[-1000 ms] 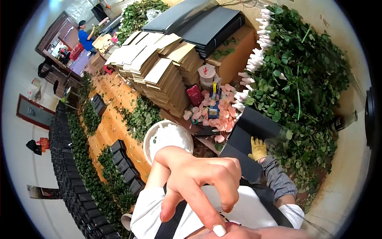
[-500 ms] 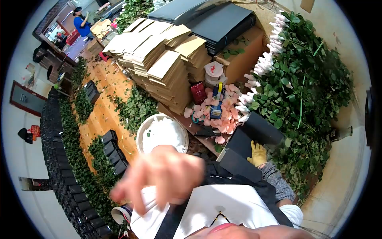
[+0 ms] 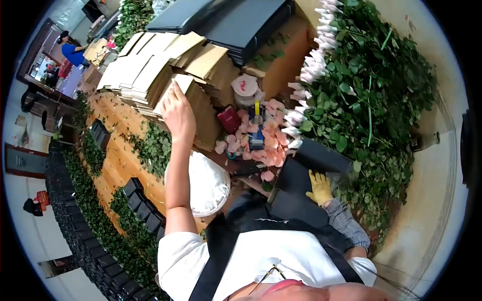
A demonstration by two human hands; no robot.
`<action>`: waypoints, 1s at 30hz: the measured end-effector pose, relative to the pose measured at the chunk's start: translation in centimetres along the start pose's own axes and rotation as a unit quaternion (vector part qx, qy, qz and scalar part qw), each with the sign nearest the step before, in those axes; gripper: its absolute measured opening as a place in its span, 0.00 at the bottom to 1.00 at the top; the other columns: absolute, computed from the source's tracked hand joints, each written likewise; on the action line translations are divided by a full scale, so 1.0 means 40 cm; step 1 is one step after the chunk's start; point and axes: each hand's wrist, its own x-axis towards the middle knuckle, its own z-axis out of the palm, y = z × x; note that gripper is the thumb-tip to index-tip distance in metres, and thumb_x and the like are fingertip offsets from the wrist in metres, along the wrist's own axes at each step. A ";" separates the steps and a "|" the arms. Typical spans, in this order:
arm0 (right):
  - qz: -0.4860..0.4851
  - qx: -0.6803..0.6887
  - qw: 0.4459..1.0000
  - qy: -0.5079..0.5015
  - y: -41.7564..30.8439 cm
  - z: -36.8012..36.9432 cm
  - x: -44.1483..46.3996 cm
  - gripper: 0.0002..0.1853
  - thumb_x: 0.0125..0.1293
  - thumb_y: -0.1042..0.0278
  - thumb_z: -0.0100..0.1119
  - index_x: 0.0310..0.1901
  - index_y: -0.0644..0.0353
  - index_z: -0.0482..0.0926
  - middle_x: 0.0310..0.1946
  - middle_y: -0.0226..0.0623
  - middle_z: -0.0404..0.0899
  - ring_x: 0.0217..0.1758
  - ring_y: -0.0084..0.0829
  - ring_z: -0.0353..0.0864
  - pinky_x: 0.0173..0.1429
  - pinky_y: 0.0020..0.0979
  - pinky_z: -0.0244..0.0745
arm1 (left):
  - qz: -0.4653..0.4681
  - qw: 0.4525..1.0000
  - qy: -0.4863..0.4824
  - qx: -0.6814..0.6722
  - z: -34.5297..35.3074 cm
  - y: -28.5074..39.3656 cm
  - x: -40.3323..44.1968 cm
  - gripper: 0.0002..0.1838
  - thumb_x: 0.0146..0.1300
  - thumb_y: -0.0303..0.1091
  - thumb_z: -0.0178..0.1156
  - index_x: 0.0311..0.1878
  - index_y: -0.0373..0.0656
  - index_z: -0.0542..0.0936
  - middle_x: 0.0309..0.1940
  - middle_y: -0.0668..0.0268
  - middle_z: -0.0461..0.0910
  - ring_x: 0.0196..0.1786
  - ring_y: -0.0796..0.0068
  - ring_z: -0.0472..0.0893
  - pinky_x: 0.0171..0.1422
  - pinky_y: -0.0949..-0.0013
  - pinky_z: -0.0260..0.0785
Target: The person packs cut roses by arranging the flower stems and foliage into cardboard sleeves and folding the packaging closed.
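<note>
My left hand, bare, reaches out to a tall stack of tan cardboard sheets. Its fingers are stretched out, and the fingertips touch or lie just over the top of the stack. My right hand, in a yellow glove, rests flat with fingers spread on a black folded board or box in front of my body. Between the hands, pink petals lie scattered around a blue tape dispenser and a dark red box.
A white bucket with white pieces stands under my left forearm. Pale pink roses with leafy stems are heaped at right. Large black sheets lie at the back. A person in blue is far left.
My left hand has moved from in front of my chest up and forward to the cardboard stack. My gloved right hand stays on the black board; the whole view has shifted slightly.
</note>
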 end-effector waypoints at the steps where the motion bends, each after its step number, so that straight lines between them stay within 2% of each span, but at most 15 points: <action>1: -0.008 0.024 1.000 0.019 0.001 0.000 0.000 0.54 0.54 0.49 0.75 0.78 0.56 0.54 0.70 0.46 0.66 0.72 0.47 0.64 0.75 0.49 0.58 | -0.010 1.000 -0.022 0.003 -0.014 0.005 0.013 0.29 0.65 0.25 0.57 0.71 0.35 0.70 0.54 0.57 0.81 0.56 0.62 0.80 0.64 0.59 0.69; 3: -0.006 0.010 1.000 0.005 0.003 -0.002 0.002 0.53 0.54 0.50 0.75 0.77 0.57 0.56 0.69 0.46 0.68 0.72 0.47 0.65 0.75 0.48 0.58 | -0.005 0.999 -0.039 0.019 -0.039 0.021 0.029 0.26 0.63 0.26 0.58 0.66 0.41 0.76 0.45 0.60 0.80 0.48 0.62 0.79 0.58 0.59 0.71; 6: -0.020 -0.003 0.999 0.027 0.007 0.015 0.006 0.54 0.54 0.50 0.75 0.77 0.58 0.56 0.70 0.47 0.67 0.73 0.47 0.64 0.76 0.48 0.58 | 0.027 0.999 0.029 0.035 -0.028 0.017 0.017 0.18 0.62 0.25 0.61 0.56 0.47 0.83 0.46 0.60 0.82 0.51 0.60 0.80 0.58 0.59 0.73; 8: -0.014 -0.008 1.000 0.010 0.017 0.038 0.018 0.54 0.54 0.49 0.74 0.78 0.58 0.55 0.71 0.47 0.66 0.73 0.47 0.63 0.76 0.49 0.57 | 0.058 0.985 0.160 0.028 -0.074 0.014 -0.007 0.17 0.62 0.25 0.63 0.54 0.50 0.85 0.48 0.60 0.82 0.49 0.61 0.80 0.58 0.58 0.72; 10: -0.038 -0.006 0.997 0.071 0.028 0.069 0.007 0.53 0.55 0.48 0.73 0.78 0.57 0.55 0.72 0.46 0.65 0.74 0.47 0.62 0.76 0.52 0.56 | 0.086 0.968 0.176 -0.160 -0.227 0.071 -0.064 0.16 0.62 0.24 0.64 0.53 0.50 0.86 0.48 0.61 0.82 0.48 0.62 0.80 0.56 0.60 0.72; 12: -0.029 -0.008 0.999 0.043 0.025 0.060 0.008 0.52 0.55 0.48 0.72 0.78 0.54 0.55 0.72 0.42 0.65 0.73 0.46 0.62 0.76 0.51 0.56 | 0.087 0.878 -0.025 -0.471 -0.205 0.115 -0.157 0.17 0.62 0.20 0.62 0.55 0.42 0.83 0.42 0.59 0.81 0.46 0.64 0.81 0.51 0.64 0.73; 13: -0.007 -0.012 1.000 0.018 0.014 0.044 0.014 0.52 0.55 0.49 0.73 0.78 0.55 0.55 0.72 0.42 0.65 0.73 0.46 0.63 0.76 0.49 0.57 | 0.050 0.745 -0.211 -0.631 -0.186 0.155 -0.207 0.16 0.62 0.22 0.62 0.55 0.39 0.81 0.40 0.61 0.79 0.45 0.70 0.80 0.51 0.66 0.73; 15: 0.012 -0.005 1.000 -0.010 0.012 0.033 0.022 0.52 0.56 0.49 0.73 0.78 0.54 0.55 0.73 0.41 0.64 0.74 0.47 0.64 0.76 0.47 0.58 | 0.112 0.631 -0.537 -0.549 -0.168 0.248 -0.248 0.17 0.64 0.35 0.62 0.53 0.36 0.81 0.40 0.66 0.80 0.46 0.76 0.79 0.52 0.70 0.72; 17: 0.004 0.011 1.000 0.003 0.026 0.034 0.021 0.50 0.57 0.52 0.72 0.78 0.53 0.56 0.72 0.43 0.65 0.74 0.47 0.64 0.77 0.48 0.57 | -0.092 0.455 -0.678 -0.570 0.015 0.360 -0.421 0.19 0.68 0.39 0.54 0.53 0.35 0.82 0.40 0.67 0.84 0.39 0.78 0.78 0.43 0.73 0.71; 18: -0.004 0.022 1.000 0.018 0.024 0.042 0.012 0.49 0.58 0.54 0.71 0.78 0.53 0.56 0.72 0.44 0.66 0.74 0.48 0.64 0.77 0.49 0.56 | -0.076 0.341 -0.772 -0.531 0.085 0.398 -0.455 0.20 0.70 0.39 0.52 0.54 0.33 0.82 0.40 0.66 0.85 0.41 0.77 0.81 0.45 0.72 0.72; 19: 0.006 0.013 1.000 0.026 0.020 0.058 0.010 0.48 0.58 0.55 0.70 0.78 0.54 0.57 0.71 0.45 0.66 0.74 0.48 0.64 0.77 0.49 0.56 | -0.112 0.329 -0.775 -0.528 0.087 0.437 -0.473 0.20 0.72 0.40 0.51 0.54 0.33 0.82 0.40 0.66 0.85 0.41 0.76 0.82 0.43 0.72 0.74; 22: 0.017 -0.006 0.999 0.041 0.027 0.125 0.032 0.46 0.59 0.57 0.68 0.77 0.56 0.58 0.71 0.45 0.67 0.72 0.46 0.65 0.76 0.50 0.56 | -0.240 0.311 -0.695 -0.602 0.094 0.577 -0.542 0.17 0.73 0.40 0.60 0.48 0.33 0.81 0.36 0.63 0.84 0.35 0.74 0.80 0.37 0.69 0.73; 24: 0.013 0.019 0.999 -0.037 0.014 0.018 0.009 0.48 0.56 0.54 0.71 0.77 0.56 0.59 0.72 0.43 0.65 0.73 0.46 0.64 0.75 0.50 0.57 | 0.056 0.561 -0.639 -0.522 0.147 0.625 -0.578 0.16 0.72 0.39 0.63 0.45 0.31 0.79 0.32 0.62 0.82 0.34 0.74 0.78 0.37 0.67 0.71; 26: 0.008 0.046 0.998 -0.052 0.025 0.008 0.011 0.48 0.57 0.54 0.72 0.77 0.55 0.58 0.73 0.43 0.64 0.74 0.46 0.62 0.77 0.51 0.56 | 0.089 0.636 -0.501 -0.580 0.292 0.655 -0.710 0.16 0.67 0.38 0.65 0.41 0.30 0.79 0.29 0.56 0.80 0.31 0.69 0.78 0.37 0.62 0.71; 30: -0.056 0.215 0.975 -0.020 0.088 0.051 0.029 0.39 0.66 0.54 0.65 0.75 0.58 0.62 0.73 0.47 0.66 0.76 0.48 0.64 0.77 0.49 0.61 | 0.038 0.693 -0.479 -0.538 0.206 0.668 -0.703 0.15 0.66 0.36 0.67 0.37 0.30 0.79 0.27 0.60 0.80 0.33 0.72 0.78 0.39 0.64 0.71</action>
